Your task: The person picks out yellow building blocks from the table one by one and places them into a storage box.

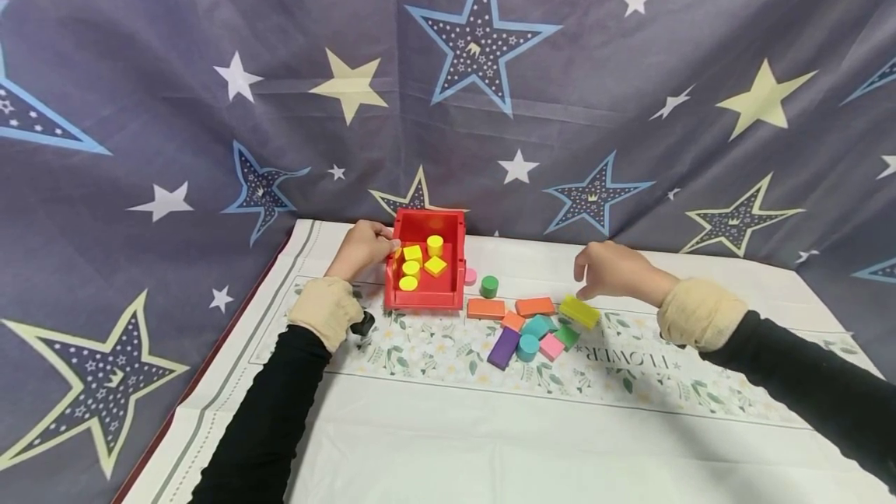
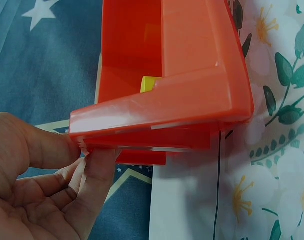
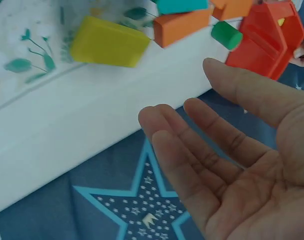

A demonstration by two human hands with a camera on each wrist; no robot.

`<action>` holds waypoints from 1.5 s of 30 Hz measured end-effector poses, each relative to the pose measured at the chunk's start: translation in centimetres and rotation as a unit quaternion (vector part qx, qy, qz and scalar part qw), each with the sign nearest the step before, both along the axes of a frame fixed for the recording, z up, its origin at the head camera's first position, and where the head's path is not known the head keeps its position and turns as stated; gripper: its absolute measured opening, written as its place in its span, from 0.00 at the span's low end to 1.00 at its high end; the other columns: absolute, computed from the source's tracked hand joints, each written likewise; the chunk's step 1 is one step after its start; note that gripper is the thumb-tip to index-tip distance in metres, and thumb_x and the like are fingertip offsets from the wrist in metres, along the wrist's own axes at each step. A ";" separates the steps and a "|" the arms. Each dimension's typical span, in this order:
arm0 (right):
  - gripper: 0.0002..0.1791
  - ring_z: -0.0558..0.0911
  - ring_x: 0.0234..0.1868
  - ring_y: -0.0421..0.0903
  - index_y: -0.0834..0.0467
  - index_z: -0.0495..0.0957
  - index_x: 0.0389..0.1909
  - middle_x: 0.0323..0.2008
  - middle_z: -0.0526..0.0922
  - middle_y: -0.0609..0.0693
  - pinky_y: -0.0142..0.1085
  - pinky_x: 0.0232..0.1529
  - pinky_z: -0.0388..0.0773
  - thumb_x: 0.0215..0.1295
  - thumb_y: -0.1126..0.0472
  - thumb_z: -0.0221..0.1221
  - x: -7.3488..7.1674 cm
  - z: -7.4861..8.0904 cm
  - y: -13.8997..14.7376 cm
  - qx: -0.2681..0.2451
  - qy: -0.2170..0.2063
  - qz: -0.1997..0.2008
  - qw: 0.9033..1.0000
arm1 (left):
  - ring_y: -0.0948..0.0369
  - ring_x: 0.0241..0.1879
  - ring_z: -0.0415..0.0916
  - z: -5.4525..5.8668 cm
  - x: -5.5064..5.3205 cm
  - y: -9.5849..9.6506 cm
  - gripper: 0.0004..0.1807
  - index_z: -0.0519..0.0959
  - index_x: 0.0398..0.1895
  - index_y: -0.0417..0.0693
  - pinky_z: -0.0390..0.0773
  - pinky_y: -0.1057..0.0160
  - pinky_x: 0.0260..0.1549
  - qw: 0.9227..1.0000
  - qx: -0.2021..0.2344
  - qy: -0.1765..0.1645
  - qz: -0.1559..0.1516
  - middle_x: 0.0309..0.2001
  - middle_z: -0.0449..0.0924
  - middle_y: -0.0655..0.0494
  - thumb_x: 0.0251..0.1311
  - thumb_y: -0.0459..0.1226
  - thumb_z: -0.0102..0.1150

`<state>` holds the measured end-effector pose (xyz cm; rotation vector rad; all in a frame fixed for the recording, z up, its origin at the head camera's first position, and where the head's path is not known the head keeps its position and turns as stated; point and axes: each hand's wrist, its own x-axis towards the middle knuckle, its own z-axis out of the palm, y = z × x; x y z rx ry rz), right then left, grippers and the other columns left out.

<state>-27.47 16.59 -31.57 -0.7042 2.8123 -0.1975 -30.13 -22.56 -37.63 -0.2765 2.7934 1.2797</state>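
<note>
A red plastic bin (image 1: 425, 302) stands at the back left of the table with several yellow blocks (image 1: 435, 266) inside. My left hand (image 1: 360, 247) pinches the bin's left rim between thumb and fingers, seen closely in the left wrist view at the red wall (image 2: 202, 95). Above the tabletop on the right, my right hand (image 1: 619, 271) is empty, its fingers loosely bent and apart in the right wrist view. Just below that hand lies a yellow rectangular block (image 1: 579, 311), untouched, with its broad side showing in the right wrist view.
Right of the bin lie a green cylinder (image 1: 489, 286), two long orange blocks (image 1: 486, 309), a purple block (image 1: 504, 348), a teal cylinder (image 1: 528, 347) and a pink block (image 1: 551, 346). A star-patterned cloth (image 1: 483, 138) hangs behind the table.
</note>
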 end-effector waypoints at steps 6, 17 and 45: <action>0.11 0.80 0.29 0.45 0.62 0.86 0.34 0.27 0.85 0.51 0.41 0.33 0.79 0.50 0.62 0.74 0.0 -1.4 0.6 0.004 -0.014 -0.012 1.000 | 0.51 0.44 0.80 0.1 0.1 0.1 0.19 0.78 0.56 0.33 0.82 0.54 0.52 1.000 0.000 -0.002 0.002 0.49 0.81 0.39 0.70 0.40 0.60; 0.12 0.82 0.30 0.46 0.62 0.86 0.36 0.28 0.86 0.52 0.43 0.35 0.81 0.52 0.62 0.73 -0.5 -3.5 1.3 0.008 -0.027 -0.043 0.999 | 0.51 0.43 0.81 0.0 0.2 0.0 0.19 0.79 0.55 0.33 0.82 0.55 0.50 1.000 -0.007 0.005 -0.005 0.48 0.82 0.39 0.70 0.39 0.60; 0.20 0.82 0.33 0.48 0.63 0.84 0.44 0.34 0.87 0.54 0.47 0.41 0.82 0.51 0.60 0.74 -0.1 -5.6 1.0 0.018 -0.056 -0.093 0.994 | 0.51 0.43 0.82 -0.1 0.1 0.1 0.18 0.79 0.54 0.33 0.83 0.55 0.49 1.000 -0.001 0.004 -0.002 0.48 0.83 0.39 0.70 0.38 0.60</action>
